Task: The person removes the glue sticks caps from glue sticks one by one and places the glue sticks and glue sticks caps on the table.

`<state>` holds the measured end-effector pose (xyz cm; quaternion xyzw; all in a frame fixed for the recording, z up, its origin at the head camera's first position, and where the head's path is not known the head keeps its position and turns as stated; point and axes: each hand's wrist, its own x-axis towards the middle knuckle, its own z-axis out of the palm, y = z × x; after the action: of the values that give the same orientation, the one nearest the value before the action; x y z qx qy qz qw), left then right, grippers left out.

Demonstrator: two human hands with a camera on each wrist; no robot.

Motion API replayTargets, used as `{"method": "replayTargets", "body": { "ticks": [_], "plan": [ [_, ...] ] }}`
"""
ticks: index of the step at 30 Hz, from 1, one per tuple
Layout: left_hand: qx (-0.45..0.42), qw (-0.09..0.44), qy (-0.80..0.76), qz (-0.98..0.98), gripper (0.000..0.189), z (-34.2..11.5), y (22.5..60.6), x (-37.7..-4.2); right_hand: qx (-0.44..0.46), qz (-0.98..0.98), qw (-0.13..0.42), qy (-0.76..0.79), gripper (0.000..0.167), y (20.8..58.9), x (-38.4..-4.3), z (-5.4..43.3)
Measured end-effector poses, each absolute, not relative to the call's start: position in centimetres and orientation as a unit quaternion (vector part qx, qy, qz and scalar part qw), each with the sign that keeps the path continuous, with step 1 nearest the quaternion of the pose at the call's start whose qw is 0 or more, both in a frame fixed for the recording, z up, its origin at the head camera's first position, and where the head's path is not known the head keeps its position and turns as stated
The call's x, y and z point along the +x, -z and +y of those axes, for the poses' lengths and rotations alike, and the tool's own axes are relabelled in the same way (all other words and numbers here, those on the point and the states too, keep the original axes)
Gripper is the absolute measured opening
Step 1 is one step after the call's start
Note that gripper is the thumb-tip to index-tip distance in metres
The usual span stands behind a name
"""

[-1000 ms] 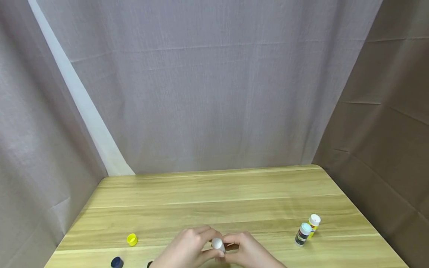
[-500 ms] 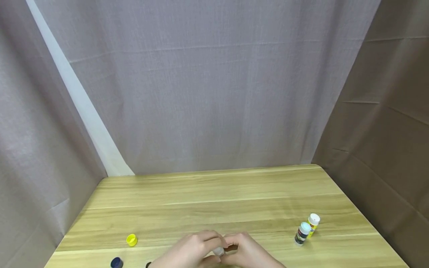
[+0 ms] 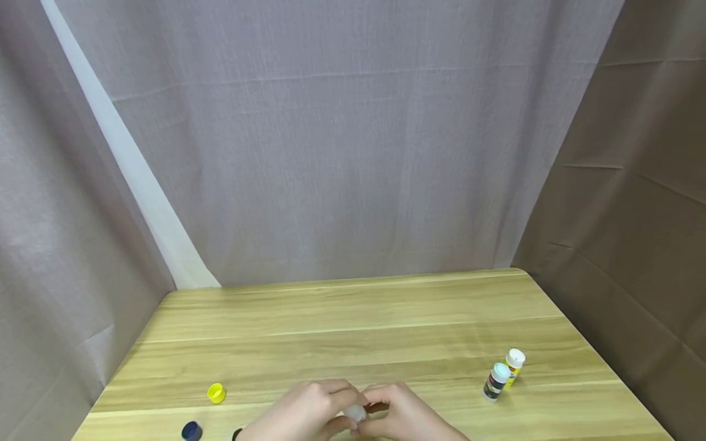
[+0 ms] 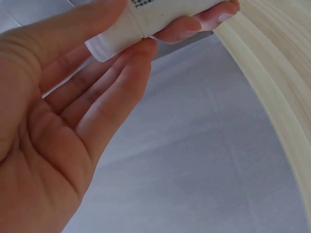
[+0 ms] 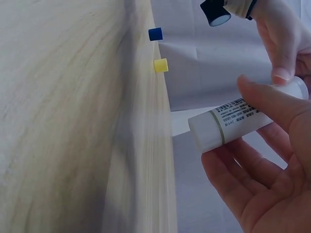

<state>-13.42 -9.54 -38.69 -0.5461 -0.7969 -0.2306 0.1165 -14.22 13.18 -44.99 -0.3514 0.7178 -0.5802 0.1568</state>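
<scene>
A white glue stick (image 3: 355, 414) with printed black text is held between both hands near the table's front edge. My left hand (image 3: 311, 409) pinches one end between thumb and fingers. The right hand (image 3: 401, 411) grips the printed body, thumb above and fingers beneath, as the glue stick (image 5: 233, 121) shows in the right wrist view. In the left wrist view, the left hand (image 4: 58, 126) has its fingers around the pale end of the glue stick (image 4: 131, 29). The fingers partly cover it in the head view.
Two small tubes stand together at the right of the wooden table (image 3: 331, 318): one with a dark label (image 3: 496, 383), one yellow (image 3: 515, 367). A yellow cap (image 3: 216, 393) and a dark blue cap (image 3: 192, 431) lie at the left. Grey curtains surround the table.
The left hand's fingers have shifted over the glue stick's round end, which showed more openly a second ago. The right hand keeps its grip. Tubes and caps stay put.
</scene>
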Motion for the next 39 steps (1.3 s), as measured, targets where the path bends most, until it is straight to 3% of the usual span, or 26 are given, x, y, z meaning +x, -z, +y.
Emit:
{"method": "replayTargets", "body": {
  "ticks": [6,19,31,39],
  "plan": [
    [-0.533,0.149,0.241,-0.797,0.021,-9.6,38.6,-13.4,-0.361,0.723,0.138,0.572,0.018,45.2,-14.4,13.2],
    [-0.531,0.156,0.234,-0.799,0.021,-9.8,38.1,-13.3,-0.363,0.729,0.126,0.567,0.022,45.1,-14.4,13.1],
    [-0.442,0.224,0.28,-0.822,0.02,-12.1,37.1,-13.6,-0.353,0.759,0.097,0.539,0.024,45.0,-14.9,13.5],
    [-0.435,0.24,0.26,-0.828,0.021,-13.0,37.2,-14.0,-0.334,0.762,0.093,0.547,0.02,44.5,-15.0,14.2]
  ]
}}
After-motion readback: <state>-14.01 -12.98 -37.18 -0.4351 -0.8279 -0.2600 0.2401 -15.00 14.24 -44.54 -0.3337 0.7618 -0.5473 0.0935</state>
